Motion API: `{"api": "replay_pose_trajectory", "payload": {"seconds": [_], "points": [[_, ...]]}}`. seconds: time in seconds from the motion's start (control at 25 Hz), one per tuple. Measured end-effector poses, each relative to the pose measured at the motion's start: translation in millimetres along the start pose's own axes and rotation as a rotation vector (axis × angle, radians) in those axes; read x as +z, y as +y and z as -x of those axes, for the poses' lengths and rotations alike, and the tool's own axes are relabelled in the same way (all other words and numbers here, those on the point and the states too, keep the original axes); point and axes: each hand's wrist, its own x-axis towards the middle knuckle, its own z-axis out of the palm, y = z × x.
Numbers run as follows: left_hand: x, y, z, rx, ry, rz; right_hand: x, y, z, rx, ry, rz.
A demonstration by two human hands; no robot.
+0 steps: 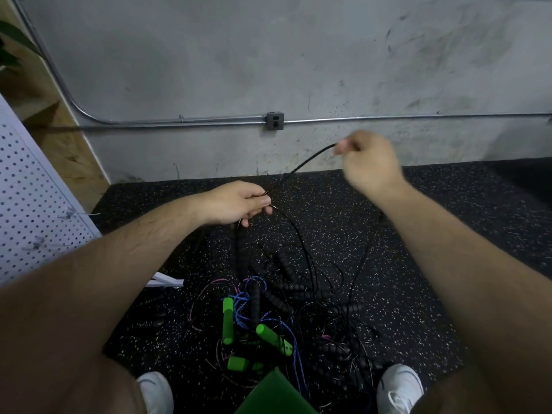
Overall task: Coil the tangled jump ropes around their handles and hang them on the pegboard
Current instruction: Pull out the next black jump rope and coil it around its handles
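We hold the black rope [301, 166] taut between left hand [239, 202], fingers curled round it, and right hand [366, 162], blurred but apparently pinching it. Keep tension even while lifting it clear of the floor tangle [268, 309].

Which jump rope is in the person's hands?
The black rope, stretched between the left hand and right hand; the rest lie tangled on the floor.
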Motion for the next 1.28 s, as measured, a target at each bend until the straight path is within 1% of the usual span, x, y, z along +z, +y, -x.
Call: {"api": "replay_pose_trajectory", "payload": {"seconds": [0.04,0.08,0.12,0.16,0.24,0.28,0.32,0.36,0.4,0.44,0.48,0.52,0.56,0.6,0.64,0.72,0.76,0.8,0.88,1.0,1.08,1.12,1.16,1.28], "points": [[-3,-5,0,-0.008,0.007,-0.007,-13,7,-5,0.05,0.125,0.019],[-5,-8,1,-0.016,0.018,-0.016,-22,14,-7,0.089,0.172,0.082],[-6,-10,1,-0.024,0.033,-0.025,-23,20,-8,0.109,0.129,0.139],[-6,-11,0,-0.028,0.041,-0.037,-20,23,-6,0.105,0.008,0.145],[-4,-8,1,-0.016,0.038,-0.068,-3,19,4,0.064,-0.3,0.082],[-3,-4,1,-0.003,0.039,-0.091,5,12,10,0.027,-0.411,0.079],[-1,0,1,0.01,0.043,-0.119,13,5,15,-0.01,-0.474,0.076],[0,3,0,0.021,0.044,-0.144,21,-2,17,-0.033,-0.481,0.032],[1,4,0,0.022,0.041,-0.165,26,-9,17,-0.032,-0.433,-0.051],[1,5,0,0.015,0.039,-0.181,26,-15,16,-0.02,-0.337,-0.144],[1,5,0,0.004,0.039,-0.198,24,-18,15,-0.048,-0.193,-0.179],[0,3,1,-0.008,0.041,-0.222,22,-20,11,-0.121,-0.046,-0.116],[0,2,1,-0.019,0.047,-0.241,19,-21,10,-0.216,0.042,0.017],[-1,1,0,-0.026,0.06,-0.246,19,-22,12,-0.317,0.037,0.153],[-1,1,0,-0.027,0.073,-0.237,24,-23,16,-0.4,-0.077,0.264],[2,1,-2,-0.007,0.09,-0.204,44,-18,24,-0.456,-0.428,0.411],[3,3,-3,0.011,0.09,-0.19,56,-12,26,-0.467,-0.529,0.463],[4,4,-2,0.029,0.084,-0.179,64,-7,27,-0.471,-0.558,0.485],[3,7,-1,0.052,0.063,-0.147,69,-1,24,-0.457,-0.502,0.473],[4,5,1,0.054,0.035,-0.032,60,-2,19,-0.438,-0.435,0.397],[3,-2,1,0.041,0.007,-0.018,49,-4,15,-0.36,-0.39,0.297],[3,-6,0,0.031,0.002,-0.024,41,-4,12,-0.309,-0.336,0.261],[2,-9,0,0.019,0.006,-0.026,31,-3,8,-0.255,-0.242,0.227],[-2,-17,-3,-0.02,0.043,-0.002,-7,11,-16,-0.025,0.164,0.111]]}}
